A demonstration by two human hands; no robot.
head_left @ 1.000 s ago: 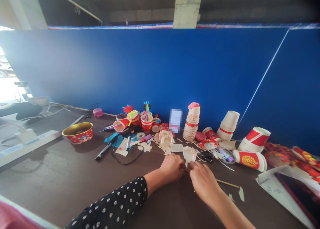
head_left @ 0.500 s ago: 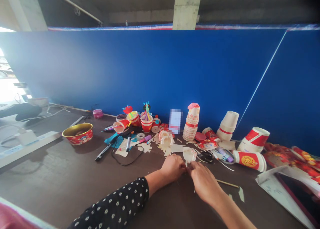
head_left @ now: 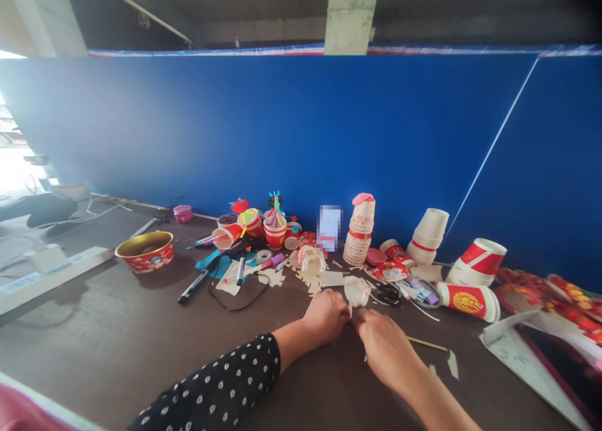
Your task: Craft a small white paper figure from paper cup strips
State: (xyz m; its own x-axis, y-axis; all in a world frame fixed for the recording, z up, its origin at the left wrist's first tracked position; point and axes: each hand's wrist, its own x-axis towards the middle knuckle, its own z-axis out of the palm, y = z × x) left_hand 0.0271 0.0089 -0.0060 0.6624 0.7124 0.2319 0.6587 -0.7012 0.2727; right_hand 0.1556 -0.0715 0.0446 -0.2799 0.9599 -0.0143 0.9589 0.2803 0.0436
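My left hand (head_left: 327,317) is closed, its fingertips pinched together close to those of my right hand (head_left: 382,338). Just beyond them is a cut paper cup (head_left: 357,292), white with a little red print. A narrow strip of the cup comes down between my fingertips, and both hands appear to pinch it. My fingers hide most of the grip. Behind, another cut cup (head_left: 313,265) with flared strips lies among paper scraps (head_left: 273,278).
A stack of paper cups (head_left: 360,233) stands behind. Right are a lying red cup (head_left: 468,300), a stick (head_left: 427,344) and a tablet (head_left: 555,362). Left are a gold-lined bowl (head_left: 145,254), markers (head_left: 194,287), a black cord (head_left: 235,307) and a power strip (head_left: 56,277).
Almost nothing differs. The cut paper cup has tilted slightly between my hands, which stay in nearly the same place.
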